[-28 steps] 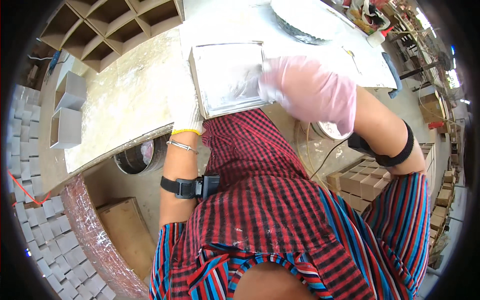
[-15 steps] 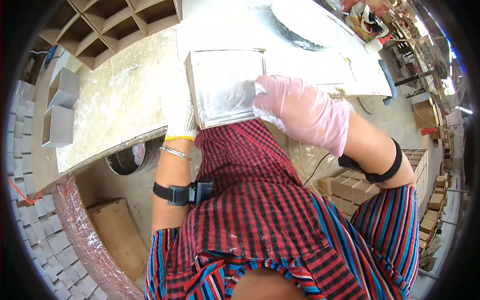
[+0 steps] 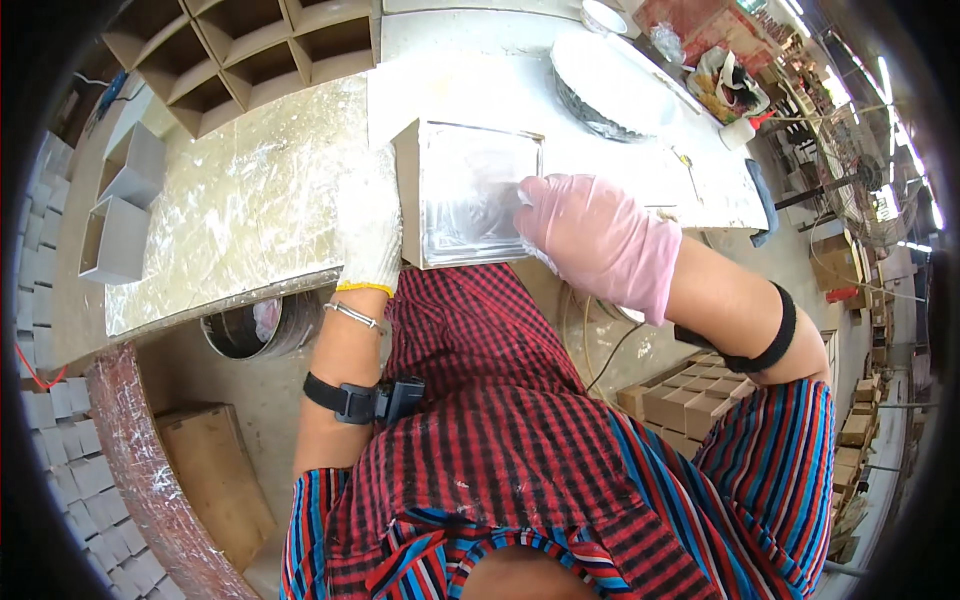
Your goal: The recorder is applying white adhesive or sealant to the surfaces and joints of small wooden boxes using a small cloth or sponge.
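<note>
A square open box (image 3: 480,190) with thin raised walls stands at the table's near edge, its inside smeared with a wet, whitish film. My left hand (image 3: 370,230), in a white knit glove with a yellow cuff, grips the box along its left side; its fingertips fade into the glare. At the box's right wall is my right hand (image 3: 600,235), wearing a thin pink plastic glove. Its fingers are curled in at the inner right side of the box. A scrap of white shows at the fingertips, too little to name.
Beyond the box sits a round dark-rimmed tub (image 3: 610,90) with a white top. A divided wooden rack (image 3: 250,50) stands far left, near two small grey boxes (image 3: 115,240). A white bottle (image 3: 740,132) is far right. Below the table is a dark bucket (image 3: 250,325).
The view has shifted, bringing more of the table's far side into sight. Both hands stay at the box, the right one still at its right wall.
</note>
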Demonstrator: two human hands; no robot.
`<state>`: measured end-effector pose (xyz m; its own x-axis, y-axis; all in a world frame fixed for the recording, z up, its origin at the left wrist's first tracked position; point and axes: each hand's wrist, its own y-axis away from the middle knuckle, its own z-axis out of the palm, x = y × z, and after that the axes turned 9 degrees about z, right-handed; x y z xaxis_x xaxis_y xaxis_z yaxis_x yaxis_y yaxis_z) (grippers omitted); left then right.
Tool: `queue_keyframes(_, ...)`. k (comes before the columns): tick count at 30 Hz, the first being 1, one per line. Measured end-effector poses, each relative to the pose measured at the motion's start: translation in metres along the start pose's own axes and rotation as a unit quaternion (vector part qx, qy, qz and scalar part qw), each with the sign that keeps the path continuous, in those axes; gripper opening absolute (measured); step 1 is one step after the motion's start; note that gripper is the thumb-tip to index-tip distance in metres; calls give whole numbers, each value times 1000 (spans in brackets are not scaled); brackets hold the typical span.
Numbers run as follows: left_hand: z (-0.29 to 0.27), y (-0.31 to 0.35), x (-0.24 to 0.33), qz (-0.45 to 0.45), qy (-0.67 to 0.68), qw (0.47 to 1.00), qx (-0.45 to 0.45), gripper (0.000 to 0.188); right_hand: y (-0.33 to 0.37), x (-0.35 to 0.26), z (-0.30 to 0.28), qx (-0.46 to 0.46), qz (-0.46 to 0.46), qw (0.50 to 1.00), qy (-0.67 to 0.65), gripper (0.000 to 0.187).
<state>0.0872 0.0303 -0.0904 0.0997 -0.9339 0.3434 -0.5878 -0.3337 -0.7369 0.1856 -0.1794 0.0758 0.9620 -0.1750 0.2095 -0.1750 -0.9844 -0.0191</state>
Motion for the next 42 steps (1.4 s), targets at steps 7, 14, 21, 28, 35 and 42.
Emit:
queue_keyframes(7,-11,-11,18,-118,33,988,-93,33,-35,16,-25,21,236,971,-27,18)
queue_keyframes(14,-20,-25,41,-158,113,981,-6,40,-26,9,-42,-187,321,928,-31,36)
queue_keyframes(21,-34,-38,59,-296,297,908,2,47,-24,20,11,149,296,943,-33,29)
queue_keyframes(28,-30,-29,42,-346,296,890,-4,44,-68,-11,7,217,250,927,-175,42)
queue_keyframes(35,-22,-19,30,-360,347,866,0,44,-62,-15,-10,134,254,938,-191,35)
queue_keyframes(42,-2,-7,18,-370,418,826,75,45,-83,-31,-7,141,251,945,-154,48)
